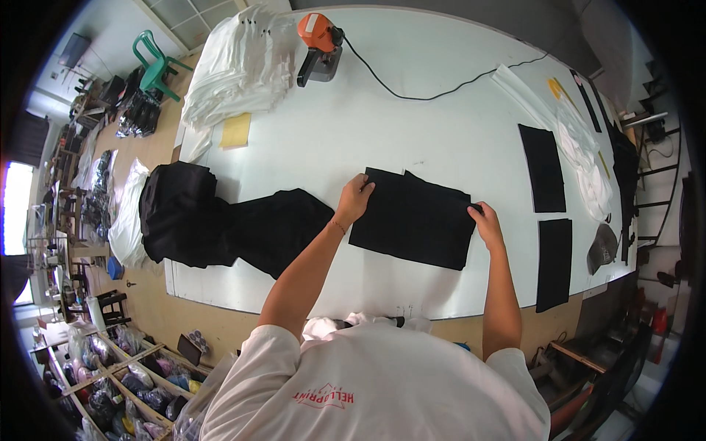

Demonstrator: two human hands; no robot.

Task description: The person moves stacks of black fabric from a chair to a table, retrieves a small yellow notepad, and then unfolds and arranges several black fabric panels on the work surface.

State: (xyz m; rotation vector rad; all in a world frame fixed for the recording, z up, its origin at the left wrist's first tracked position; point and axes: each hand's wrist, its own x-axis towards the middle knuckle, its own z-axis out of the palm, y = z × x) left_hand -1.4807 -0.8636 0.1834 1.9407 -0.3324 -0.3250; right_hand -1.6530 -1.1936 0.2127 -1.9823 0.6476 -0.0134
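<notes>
A folded piece of black fabric is stretched flat between my two hands, over the white table. My left hand pinches its left edge near the far corner. At the opposite edge my right hand grips the fabric near its far right corner. To the left, a rumpled heap of black cloth lies on the table and runs close to my left forearm. Two flat black fabric pieces, one farther away and one nearer, lie on the right.
An orange-and-black cutting machine stands at the back, its cord trailing right. Beside it rises a tall stack of white fabric, with a yellow square below. White cloth and a dark cap sit at the right edge.
</notes>
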